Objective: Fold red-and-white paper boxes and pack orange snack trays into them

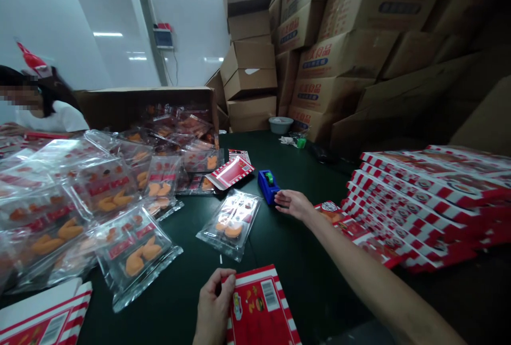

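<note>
My left hand (215, 305) is closed on a flat red-and-white striped box (261, 307), thumb and fingers pinching its upper left edge; a barcode faces up. My right hand (295, 205) reaches to the blue tape dispenser (267, 187), fingers stretched out at its front right end. Whether the fingertips touch the dispenser or any tape cannot be made out. Between the hands and the pile lies a clear sealed pack (232, 220) with orange pieces showing. Behind it rests a red-and-white packet (231, 172), tilted on other packs.
Many clear packs (115, 196) are heaped on the left, spilling from a carton (147, 97). Striped boxes (419, 196) are stacked at right; more lie bottom left (51, 318). A grey bowl (280, 124) stands near stacked cartons (323, 63). Another person (67, 116) sits far left.
</note>
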The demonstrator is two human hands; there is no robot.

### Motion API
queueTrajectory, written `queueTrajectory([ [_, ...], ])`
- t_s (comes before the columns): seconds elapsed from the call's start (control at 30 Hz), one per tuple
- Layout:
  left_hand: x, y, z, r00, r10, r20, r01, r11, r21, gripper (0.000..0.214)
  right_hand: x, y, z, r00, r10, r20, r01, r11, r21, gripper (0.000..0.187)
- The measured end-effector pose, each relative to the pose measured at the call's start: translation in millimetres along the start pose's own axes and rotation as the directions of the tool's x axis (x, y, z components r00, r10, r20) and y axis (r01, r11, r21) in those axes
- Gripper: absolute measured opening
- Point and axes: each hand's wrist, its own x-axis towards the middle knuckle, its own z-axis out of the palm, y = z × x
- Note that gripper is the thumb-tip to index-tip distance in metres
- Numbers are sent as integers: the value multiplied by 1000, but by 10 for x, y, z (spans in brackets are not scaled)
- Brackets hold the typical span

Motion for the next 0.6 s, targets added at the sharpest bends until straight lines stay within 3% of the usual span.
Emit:
queueTrajectory([
  [0.13,22,-20,-1,1000,21,3,-21,1000,12,48,2,114,39,998,47,51,-50,996,73,28],
  [0.33,18,-6,6,999,-32,-12,32,999,17,53,107,260,133,997,81,-12,-80,993,91,28],
  [0.6,-25,89,-5,997,-24,67,21,999,34,49,129,201,181,992,98,-85,-102,994,-44,31],
])
